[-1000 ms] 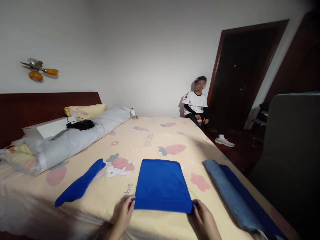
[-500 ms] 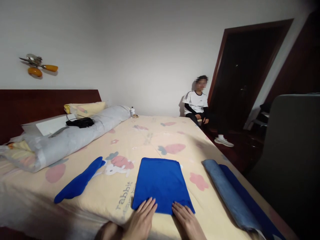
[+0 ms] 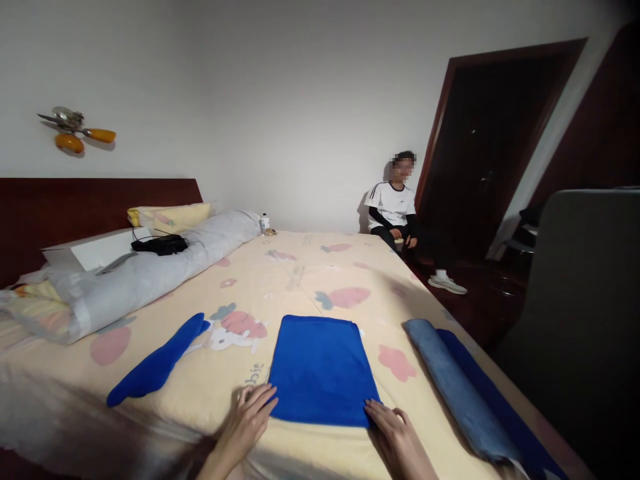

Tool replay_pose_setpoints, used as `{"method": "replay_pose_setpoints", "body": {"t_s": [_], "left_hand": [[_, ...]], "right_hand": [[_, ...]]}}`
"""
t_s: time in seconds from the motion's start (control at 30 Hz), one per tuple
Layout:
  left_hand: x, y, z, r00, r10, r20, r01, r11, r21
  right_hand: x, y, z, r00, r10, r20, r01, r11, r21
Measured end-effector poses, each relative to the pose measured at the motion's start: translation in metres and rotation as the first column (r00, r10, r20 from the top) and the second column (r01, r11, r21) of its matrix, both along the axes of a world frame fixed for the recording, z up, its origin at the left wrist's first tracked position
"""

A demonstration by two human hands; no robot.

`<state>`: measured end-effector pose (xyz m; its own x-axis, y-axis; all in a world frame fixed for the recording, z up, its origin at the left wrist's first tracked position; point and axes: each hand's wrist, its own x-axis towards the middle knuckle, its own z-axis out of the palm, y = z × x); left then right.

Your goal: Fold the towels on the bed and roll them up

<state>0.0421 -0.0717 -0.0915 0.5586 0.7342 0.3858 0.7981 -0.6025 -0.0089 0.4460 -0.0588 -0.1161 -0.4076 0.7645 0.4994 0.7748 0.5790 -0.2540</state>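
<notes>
A folded royal-blue cloth (image 3: 323, 373) lies flat as a near-rectangle on the bed in front of me. At its near left corner is my left hand (image 3: 251, 415), fingertips touching the edge, fingers extended and slightly bent, thumb hidden. My right hand (image 3: 394, 427) rests its fingertips on the near right corner, with the fingers a little curved and the palm off the cloth. To the left lies a narrow blue folded piece of fabric (image 3: 157, 363), apart from both hands. On the right are a rolled grey-blue cloth (image 3: 455, 387) and a dark blue strip of fabric (image 3: 500, 400) beside it.
The bed (image 3: 310, 273) has a cream sheet with carrot and rabbit prints. Along the headboard (image 3: 100, 200) lie a rolled quilt (image 3: 215, 237), a white box (image 3: 100, 250) and a black item (image 3: 160, 245). A person (image 3: 393, 203) sits beyond the far right side, near a door (image 3: 500, 153).
My left hand has shifted left, off the cloth's top to its left edge. My right hand has moved slightly right along the near corner. The cloth's near corners now look straighter.
</notes>
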Motion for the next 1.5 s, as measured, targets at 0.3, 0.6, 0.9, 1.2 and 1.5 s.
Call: {"method": "replay_pose_setpoints", "body": {"t_s": [0.3,0.6,0.9,1.2,1.5], "left_hand": [[0.011,0.005,0.003,0.884,0.253,0.394,-0.198,0.964,-0.176],[0.032,0.039,-0.022,0.813,0.472,0.341,-0.529,0.844,0.094],[0.103,0.016,-0.014,0.993,0.029,0.111,-0.026,0.999,-0.029],[0.013,0.023,-0.004,0.996,0.058,0.065,-0.038,0.962,-0.271],[0.001,0.034,0.007,0.983,-0.012,0.183,0.038,0.990,-0.138]], "right_hand": [[-0.002,-0.002,0.028,0.960,-0.101,-0.262,0.021,0.956,-0.294],[-0.009,0.043,0.012,0.941,-0.309,-0.134,0.305,0.951,-0.053],[-0.085,0.009,0.015,0.992,0.082,0.098,-0.083,0.997,0.007],[-0.002,0.021,-0.006,0.989,-0.093,0.111,0.108,0.985,-0.133],[-0.001,0.024,0.024,0.999,-0.037,-0.019,0.034,0.991,-0.131]]}}
